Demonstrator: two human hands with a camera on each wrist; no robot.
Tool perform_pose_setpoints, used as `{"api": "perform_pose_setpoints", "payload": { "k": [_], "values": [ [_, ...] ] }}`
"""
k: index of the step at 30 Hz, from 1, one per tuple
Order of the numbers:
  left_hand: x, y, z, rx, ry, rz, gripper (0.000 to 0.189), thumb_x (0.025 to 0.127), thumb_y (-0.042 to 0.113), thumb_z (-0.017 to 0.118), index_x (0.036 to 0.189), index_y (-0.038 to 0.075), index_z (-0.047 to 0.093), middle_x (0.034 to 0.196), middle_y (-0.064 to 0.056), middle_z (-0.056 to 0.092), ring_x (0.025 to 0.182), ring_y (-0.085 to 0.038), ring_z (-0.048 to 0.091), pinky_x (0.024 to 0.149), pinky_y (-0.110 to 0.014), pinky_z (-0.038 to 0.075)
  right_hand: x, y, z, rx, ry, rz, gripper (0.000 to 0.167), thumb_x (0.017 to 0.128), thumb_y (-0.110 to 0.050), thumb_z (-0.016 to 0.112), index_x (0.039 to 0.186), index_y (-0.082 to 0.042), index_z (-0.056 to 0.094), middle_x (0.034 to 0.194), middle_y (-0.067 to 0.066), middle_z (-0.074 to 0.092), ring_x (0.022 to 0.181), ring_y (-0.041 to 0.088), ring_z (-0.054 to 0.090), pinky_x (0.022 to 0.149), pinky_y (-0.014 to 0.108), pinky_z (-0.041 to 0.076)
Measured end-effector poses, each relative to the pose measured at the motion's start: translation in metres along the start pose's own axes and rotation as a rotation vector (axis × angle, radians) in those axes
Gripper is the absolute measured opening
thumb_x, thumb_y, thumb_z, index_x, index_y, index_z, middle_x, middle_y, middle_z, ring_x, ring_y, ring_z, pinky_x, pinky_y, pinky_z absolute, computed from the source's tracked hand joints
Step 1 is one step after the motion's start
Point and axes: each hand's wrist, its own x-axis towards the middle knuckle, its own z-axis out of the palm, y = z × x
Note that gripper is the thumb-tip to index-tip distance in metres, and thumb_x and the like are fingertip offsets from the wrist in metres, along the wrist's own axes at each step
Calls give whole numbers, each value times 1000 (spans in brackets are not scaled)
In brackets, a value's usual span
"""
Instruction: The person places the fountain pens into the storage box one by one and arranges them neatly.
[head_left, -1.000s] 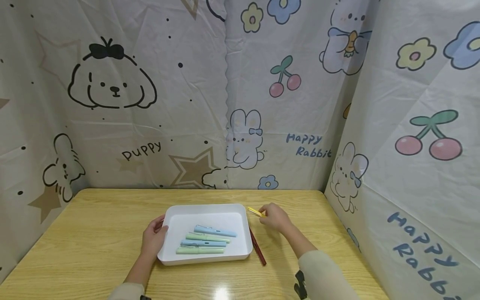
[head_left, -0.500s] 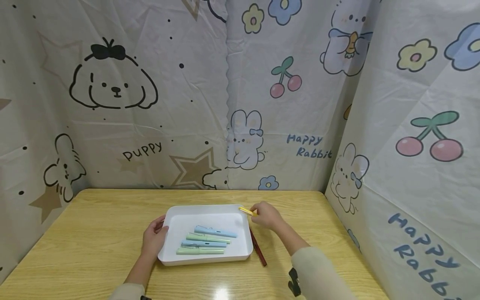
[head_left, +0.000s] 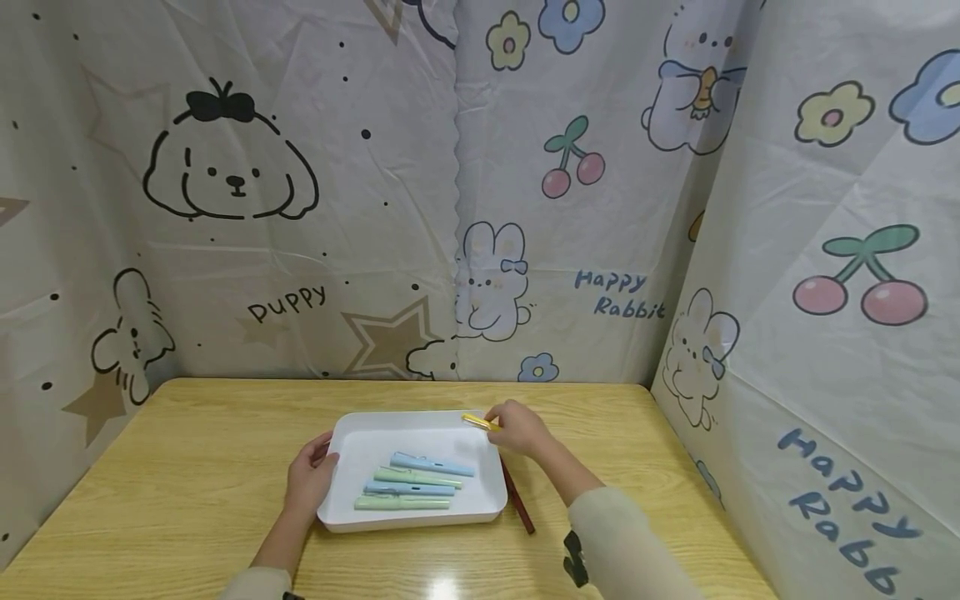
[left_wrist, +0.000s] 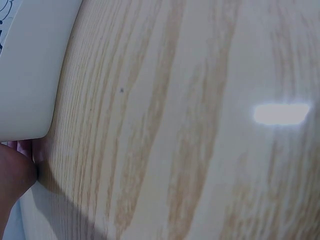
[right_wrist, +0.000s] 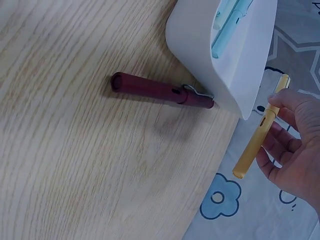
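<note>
My right hand [head_left: 519,427] pinches a yellow fountain pen [right_wrist: 258,140] between thumb and fingers, up over the tray's back right corner. At the left side of the white tray [head_left: 345,450], my left hand [head_left: 309,475] grips the wall, thumb near the rim. Only part of that hand shows in the left wrist view, beside the tray's corner. Inside the tray lie two light blue pens [head_left: 433,463] and two light green pens [head_left: 402,503], roughly parallel. A dark red fountain pen [right_wrist: 150,90] with a metal clip rests on the table against the tray's right side.
The tray stands on a light wood-grain table [head_left: 202,467]. Cloth printed with rabbits, cherries and a puppy hangs as a curtain [head_left: 390,208] behind the table and along both sides.
My right hand has moved left with the yellow pen, from beside the tray to over its back right corner. The left hand and the other pens stay in place.
</note>
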Motion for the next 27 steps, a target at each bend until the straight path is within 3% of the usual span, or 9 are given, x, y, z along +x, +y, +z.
{"api": "perform_pose_setpoints", "payload": {
  "k": [27],
  "values": [
    [1,-1,1,-4,19,-16,45,96,10,41,140,3,36,140,-25,40,127,-37,39,107,-51,35,15,-36,12,-47,-59,-83,27,82,-18,66,108,-10,69,89,3,61,76,12,51,62,24,44]
  ]
}}
